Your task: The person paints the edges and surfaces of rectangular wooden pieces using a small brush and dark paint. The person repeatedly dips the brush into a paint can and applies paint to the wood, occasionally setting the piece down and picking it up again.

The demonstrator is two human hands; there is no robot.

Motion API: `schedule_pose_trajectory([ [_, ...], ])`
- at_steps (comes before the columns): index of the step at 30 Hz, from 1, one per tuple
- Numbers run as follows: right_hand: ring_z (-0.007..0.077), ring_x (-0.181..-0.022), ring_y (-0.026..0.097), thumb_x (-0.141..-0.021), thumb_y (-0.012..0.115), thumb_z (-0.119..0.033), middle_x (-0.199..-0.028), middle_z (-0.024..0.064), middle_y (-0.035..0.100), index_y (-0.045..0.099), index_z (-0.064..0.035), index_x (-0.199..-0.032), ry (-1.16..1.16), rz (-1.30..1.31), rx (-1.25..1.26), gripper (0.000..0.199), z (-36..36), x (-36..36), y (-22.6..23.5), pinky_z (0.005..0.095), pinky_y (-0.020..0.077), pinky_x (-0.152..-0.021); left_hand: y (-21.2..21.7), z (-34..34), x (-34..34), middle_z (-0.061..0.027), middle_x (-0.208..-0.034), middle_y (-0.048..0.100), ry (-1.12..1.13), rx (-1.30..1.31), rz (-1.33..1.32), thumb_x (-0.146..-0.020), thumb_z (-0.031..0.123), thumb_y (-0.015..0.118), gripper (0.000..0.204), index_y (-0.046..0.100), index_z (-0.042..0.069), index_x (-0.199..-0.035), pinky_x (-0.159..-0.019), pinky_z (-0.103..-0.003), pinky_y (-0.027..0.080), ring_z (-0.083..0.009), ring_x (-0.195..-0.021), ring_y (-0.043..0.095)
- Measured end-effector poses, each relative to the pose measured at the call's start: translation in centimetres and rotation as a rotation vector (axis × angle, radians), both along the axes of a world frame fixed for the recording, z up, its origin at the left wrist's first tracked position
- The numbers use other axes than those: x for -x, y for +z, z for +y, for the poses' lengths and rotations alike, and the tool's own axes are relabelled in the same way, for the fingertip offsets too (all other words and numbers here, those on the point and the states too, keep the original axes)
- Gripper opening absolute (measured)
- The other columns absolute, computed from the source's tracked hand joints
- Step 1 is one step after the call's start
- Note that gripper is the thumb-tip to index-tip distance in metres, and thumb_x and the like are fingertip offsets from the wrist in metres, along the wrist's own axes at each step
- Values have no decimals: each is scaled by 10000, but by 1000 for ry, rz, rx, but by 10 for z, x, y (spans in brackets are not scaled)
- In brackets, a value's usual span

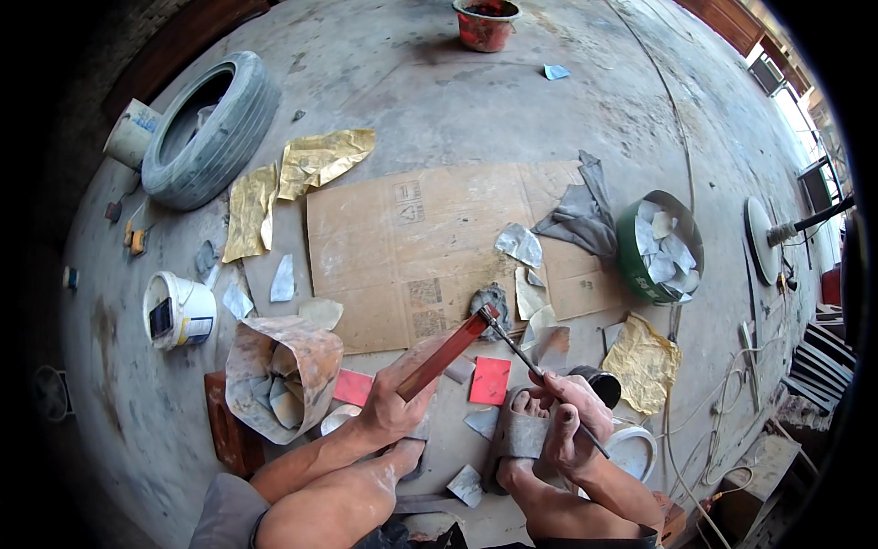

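My left hand (399,395) is closed around a reddish-brown wooden bar (446,355), which tilts up to the right over the cardboard's near edge. A thin dark-handled brush (521,354) is gripped in my right hand (578,423), and its tip meets or nearly meets the bar's upper end. Just beyond that end, a grey lump (491,300), perhaps a wadded rag, lies on the flattened cardboard (366,247). A red square pad (490,381) lies on the floor between my hands. Next to my right hand stands a black cup (599,384), partly hidden.
On the left are a tyre (240,128), a white bucket (190,311) and a bag of scraps (311,366). To the right, a green tub (631,247) holds sandpaper pieces, beside a dark cloth (585,220). A red bucket (485,32) stands far off; a cable (681,119) crosses the floor.
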State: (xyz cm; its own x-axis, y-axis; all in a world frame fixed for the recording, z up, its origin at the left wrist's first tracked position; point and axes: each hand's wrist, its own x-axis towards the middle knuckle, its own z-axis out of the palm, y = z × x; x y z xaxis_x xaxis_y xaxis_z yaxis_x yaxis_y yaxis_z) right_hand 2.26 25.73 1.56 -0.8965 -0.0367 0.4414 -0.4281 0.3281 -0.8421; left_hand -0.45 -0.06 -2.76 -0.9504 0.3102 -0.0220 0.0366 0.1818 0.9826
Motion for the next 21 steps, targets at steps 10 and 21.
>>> schedule_pose_trajectory([
  [10, 213, -661, 662, -1088, 464, -299, -912, 191, 743, 666, 60, -1173, 74, 59, 16, 420, -10, -4, -2, 303, 533, -589, 8, 3, 4, -239, -1362, 613, -18, -19, 18, -925, -101, 563, 502, 528, -21, -1419, -1023, -394, 505, -367, -1259, 617],
  [21, 270, -747, 704, -1027, 573, -167, -1028, 209, 752, 685, 57, -1129, 251, 83, 92, 270, -18, -7, -3, 340, 550, -678, 12, 4, 6, -234, -1415, 574, -38, 27, 48, -888, -120, 570, 604, 480, -1, -1474, -1061, -408, 485, -366, -1304, 583],
])
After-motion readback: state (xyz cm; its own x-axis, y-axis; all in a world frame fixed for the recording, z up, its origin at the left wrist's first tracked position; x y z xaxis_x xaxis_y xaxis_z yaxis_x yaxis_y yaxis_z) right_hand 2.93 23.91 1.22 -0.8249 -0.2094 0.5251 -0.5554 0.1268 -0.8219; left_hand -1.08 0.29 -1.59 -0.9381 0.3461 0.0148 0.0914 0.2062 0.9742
